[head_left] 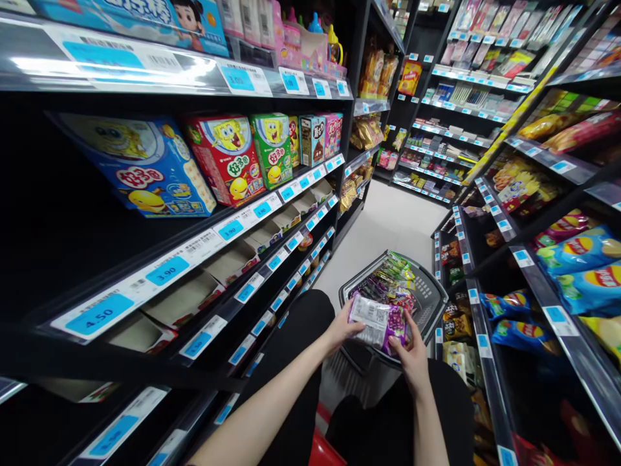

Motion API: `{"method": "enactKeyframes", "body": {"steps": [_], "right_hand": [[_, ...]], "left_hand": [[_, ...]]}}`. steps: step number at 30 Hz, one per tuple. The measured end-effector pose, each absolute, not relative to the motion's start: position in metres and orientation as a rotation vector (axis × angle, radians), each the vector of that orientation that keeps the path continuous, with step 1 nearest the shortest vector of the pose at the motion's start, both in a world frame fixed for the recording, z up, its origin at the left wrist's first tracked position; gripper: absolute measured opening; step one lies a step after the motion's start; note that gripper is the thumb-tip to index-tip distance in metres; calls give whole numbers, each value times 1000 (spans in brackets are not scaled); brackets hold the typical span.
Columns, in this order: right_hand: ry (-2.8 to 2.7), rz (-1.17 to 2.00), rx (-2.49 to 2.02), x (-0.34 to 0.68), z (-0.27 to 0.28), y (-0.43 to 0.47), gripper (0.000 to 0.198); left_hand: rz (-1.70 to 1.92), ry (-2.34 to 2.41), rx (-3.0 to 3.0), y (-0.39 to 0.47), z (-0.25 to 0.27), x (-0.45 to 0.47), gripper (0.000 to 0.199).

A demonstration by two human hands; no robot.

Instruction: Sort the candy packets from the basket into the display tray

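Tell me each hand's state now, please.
Left hand: holding the left end of a purple-and-silver plastic packet.
Right hand: holding the packet's right end.

Packet [376, 320] — silver-grey, purple-ended, slightly tilted, held between fingers [413, 331]

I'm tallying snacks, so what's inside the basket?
In the basket, green, yellow and dark packets lie piled together. The purple packet, held by the left hand and right hand, blocks the near part, and anything beneath the top layer is hidden.
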State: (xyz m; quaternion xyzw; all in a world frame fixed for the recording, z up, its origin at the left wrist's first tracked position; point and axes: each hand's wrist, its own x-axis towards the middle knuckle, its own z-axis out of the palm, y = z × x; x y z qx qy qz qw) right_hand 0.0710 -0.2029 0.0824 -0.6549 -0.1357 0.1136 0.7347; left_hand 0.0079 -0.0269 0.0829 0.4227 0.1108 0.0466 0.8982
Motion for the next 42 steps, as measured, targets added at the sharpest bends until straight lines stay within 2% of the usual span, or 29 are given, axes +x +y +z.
{"method": "enactKeyframes", "body": {"steps": [2, 4, 8, 12, 15, 17, 23, 29, 36, 39, 42], "right_hand": [[-289, 245, -1480, 70, 82, -202, 61], [-263, 247, -1519, 70, 80, -201, 51], [-218, 166, -1625, 68, 76, -201, 43], [-194, 1, -1794, 66, 73, -201, 32], [-232, -42, -1897, 66, 72, -200, 30], [-268, -31, -1959, 68, 70, -200, 31], [-438, 80, -1984, 78, 73, -204, 35], [-413, 22, -1991, 82, 77, -203, 41], [-132, 522, -1363, 78, 75, -208, 33], [-25, 527, -1184, 76, 79, -211, 31], [16, 434, -1100, 76, 82, -213, 32]], "left_hand": [[215, 211, 934, -25, 80, 11, 99], [223, 183, 999, -23, 77, 13, 98], [223, 272, 1315, -18, 75, 12, 65], [236, 339, 1459, -19, 77, 11, 44], [260, 379, 1524, -22, 79, 10, 24], [266, 397, 1556, -25, 81, 9, 18], [267, 452, 1561, -26, 84, 7, 16], [245, 507, 1396, -22, 79, 10, 14], [27, 406, 1031, -20, 75, 11, 23], [-75, 338, 912, -17, 80, 10, 23], [-145, 262, 833, -14, 88, 6, 33]]}}
